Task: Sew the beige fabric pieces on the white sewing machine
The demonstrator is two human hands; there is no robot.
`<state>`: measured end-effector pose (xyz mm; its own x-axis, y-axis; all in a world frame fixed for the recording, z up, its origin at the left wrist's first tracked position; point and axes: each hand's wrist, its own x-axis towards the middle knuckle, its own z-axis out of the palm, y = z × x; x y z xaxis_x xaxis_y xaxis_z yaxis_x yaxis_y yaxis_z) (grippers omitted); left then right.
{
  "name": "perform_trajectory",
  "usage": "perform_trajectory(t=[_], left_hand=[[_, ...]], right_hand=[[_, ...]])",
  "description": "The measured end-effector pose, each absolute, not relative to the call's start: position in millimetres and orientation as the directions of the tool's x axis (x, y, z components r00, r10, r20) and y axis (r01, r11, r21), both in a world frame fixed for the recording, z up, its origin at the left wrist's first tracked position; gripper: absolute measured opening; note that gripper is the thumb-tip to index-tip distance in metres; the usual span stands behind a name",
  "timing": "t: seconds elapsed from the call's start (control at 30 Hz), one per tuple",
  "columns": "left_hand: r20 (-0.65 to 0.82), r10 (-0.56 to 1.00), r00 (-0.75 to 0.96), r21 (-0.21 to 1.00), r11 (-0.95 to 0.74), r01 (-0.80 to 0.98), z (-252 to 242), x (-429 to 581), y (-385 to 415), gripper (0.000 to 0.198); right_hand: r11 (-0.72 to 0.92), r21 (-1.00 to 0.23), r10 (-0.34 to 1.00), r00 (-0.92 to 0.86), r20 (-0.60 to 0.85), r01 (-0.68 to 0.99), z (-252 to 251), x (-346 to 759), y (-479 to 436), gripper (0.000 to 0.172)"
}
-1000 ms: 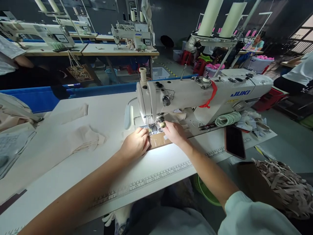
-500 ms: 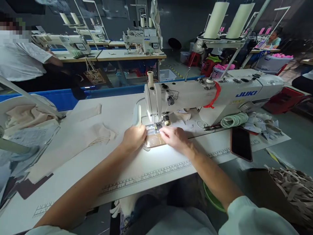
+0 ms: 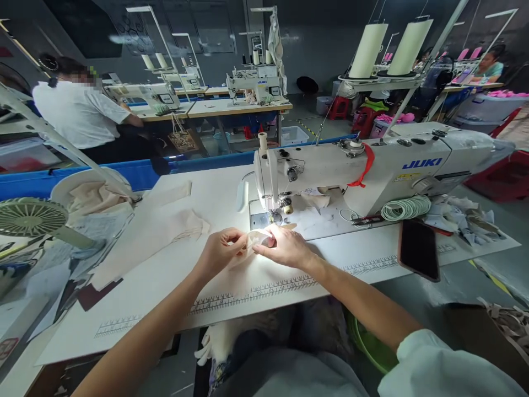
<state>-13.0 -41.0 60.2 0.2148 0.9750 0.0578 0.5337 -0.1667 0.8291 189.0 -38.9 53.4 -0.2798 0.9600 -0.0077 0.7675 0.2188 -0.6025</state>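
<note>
My left hand point(image 3: 220, 252) pinches the left side of a small pale fabric piece point(image 3: 256, 238) with thumb and fingertips. On its right side the same piece is gripped by my right hand point(image 3: 288, 247), thumb below and fingers above. Bright lamplight falls on the fabric, which is held up and curved just in front of the needle area of the white sewing machine point(image 3: 318, 165). The metal needle plate point(image 3: 259, 220) shows partly behind the fabric. Both hands are above the white table point(image 3: 173, 292), near its printed ruler.
Cream fabric pieces point(image 3: 152, 237) lie to the left, beyond them a green fan point(image 3: 35, 216). At right are a phone point(image 3: 419, 251), a coil of pale green cord point(image 3: 405, 208) and fabric scraps point(image 3: 467, 218). A person in a white shirt point(image 3: 78, 116) stands at the back left.
Both hands have come back from the needle area toward me, and the pale fabric piece now shows between them. The view has shifted, so more of the left side is visible.
</note>
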Motion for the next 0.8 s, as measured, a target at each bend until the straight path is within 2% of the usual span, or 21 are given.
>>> perform_trajectory(t=[0.13,0.2,0.3,0.37,0.5,0.63,0.73,0.8], left_hand=[[0.171,0.967,0.190,0.818,-0.247,0.520,61.7,-3.9,-48.4,0.035],[0.170,0.974,0.148,0.823,-0.223,0.523,63.8,-5.5,-51.1,0.032],[0.000,0.997,0.078,0.856,-0.040,0.515,63.0,-19.8,-52.0,0.032],[-0.101,0.992,0.077,0.832,0.042,0.553,58.8,-34.9,-51.4,0.035],[-0.045,0.996,0.082,0.654,-0.032,0.756,48.3,-65.2,-49.4,0.032],[-0.035,0.998,0.059,0.423,-0.039,0.906,46.3,-82.9,-44.2,0.026],[-0.022,0.999,0.024,0.252,-0.018,0.967,49.2,-87.3,-39.7,0.021],[0.014,1.000,0.018,0.185,-0.020,0.983,50.7,-87.9,-37.8,0.019]], right_hand=[[0.303,-0.613,0.951,-0.277,0.140,0.730,41.6,192.5,-29.7,0.006],[0.340,-0.631,0.940,-0.261,0.218,0.697,35.8,195.6,-24.5,0.011],[0.379,-0.686,0.925,-0.279,0.258,0.622,29.0,201.7,-20.7,0.021],[0.413,-0.654,0.911,-0.302,0.282,0.634,25.0,204.6,-20.4,0.022],[0.507,-0.510,0.861,-0.385,0.332,0.695,18.1,203.2,-18.9,0.018],[0.575,-0.408,0.815,-0.451,0.365,0.709,21.2,200.9,-17.2,0.023],[0.536,-0.403,0.841,-0.426,0.334,0.742,31.9,207.1,-20.9,0.018],[0.522,-0.433,0.853,-0.445,0.273,0.735,39.9,212.3,-27.2,0.014]])
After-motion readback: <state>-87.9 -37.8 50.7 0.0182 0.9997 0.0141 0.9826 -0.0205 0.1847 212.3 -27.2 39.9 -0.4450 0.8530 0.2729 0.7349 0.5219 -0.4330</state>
